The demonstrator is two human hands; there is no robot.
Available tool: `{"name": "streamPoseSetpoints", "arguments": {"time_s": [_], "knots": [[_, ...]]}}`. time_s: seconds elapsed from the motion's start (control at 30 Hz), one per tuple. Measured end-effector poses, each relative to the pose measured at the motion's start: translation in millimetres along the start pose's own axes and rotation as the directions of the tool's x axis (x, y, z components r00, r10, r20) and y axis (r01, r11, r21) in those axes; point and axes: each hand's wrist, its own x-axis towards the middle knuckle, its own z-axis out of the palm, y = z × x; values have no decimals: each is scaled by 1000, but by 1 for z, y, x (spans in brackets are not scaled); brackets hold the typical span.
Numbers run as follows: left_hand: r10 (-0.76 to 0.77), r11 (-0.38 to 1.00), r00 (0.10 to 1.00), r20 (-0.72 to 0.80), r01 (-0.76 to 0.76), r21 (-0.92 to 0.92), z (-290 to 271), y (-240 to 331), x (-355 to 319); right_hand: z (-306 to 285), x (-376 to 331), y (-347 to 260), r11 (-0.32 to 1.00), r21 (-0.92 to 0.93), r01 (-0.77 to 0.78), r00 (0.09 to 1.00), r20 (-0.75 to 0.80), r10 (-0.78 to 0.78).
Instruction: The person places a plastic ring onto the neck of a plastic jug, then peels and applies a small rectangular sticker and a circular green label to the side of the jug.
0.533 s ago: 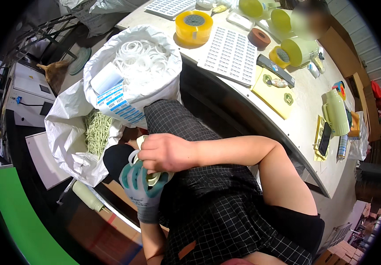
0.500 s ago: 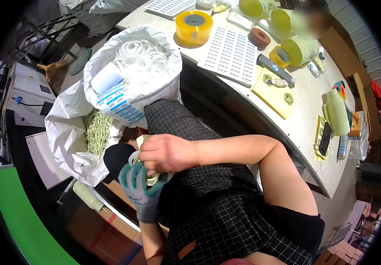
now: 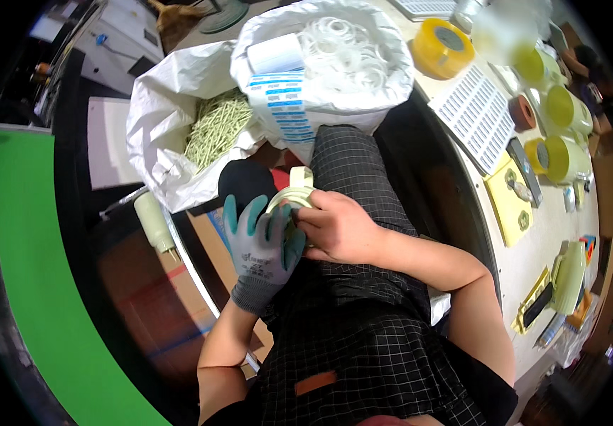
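Observation:
Over my lap, both hands are at a pale green round lid (image 3: 294, 196) with ridged rings and a tab standing up at its far side. My left hand (image 3: 258, 247), in a grey and teal glove, pinches its near left edge between thumb and forefinger while the other fingers spread away. My bare right hand (image 3: 343, 228) grips the lid from the right, fingers curled. Its underside is hidden by my hands. Beyond my knee stands a white bag of translucent white rings (image 3: 342, 53). Left of that, another white bag holds pale green sticks (image 3: 219, 129).
On the right, the white table (image 3: 471, 206) carries yellow tape (image 3: 443, 48), label sheets (image 3: 475, 113), a yellow booklet (image 3: 509, 206), pale green jugs (image 3: 569, 277) and a phone (image 3: 538, 305). A pale green cylinder (image 3: 152, 221) lies at left, near a green surface (image 3: 26, 234).
The view has shifted left, so things appear farther right. My left glove's fingers have opened and spread from around the lid. More of the lid shows, its tab upright.

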Motion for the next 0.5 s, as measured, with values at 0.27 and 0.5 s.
{"name": "streamPoseSetpoints", "arguments": {"time_s": [0.27,0.5], "knots": [[-66,982,975,214,26,186,-27,9,34,-4,1,-6,998,-66,24,999,29,-22],[43,978,959,279,-98,184,-6,-11,53,-6,-3,-2,1000,-11,10,999,-48,-11]]}}
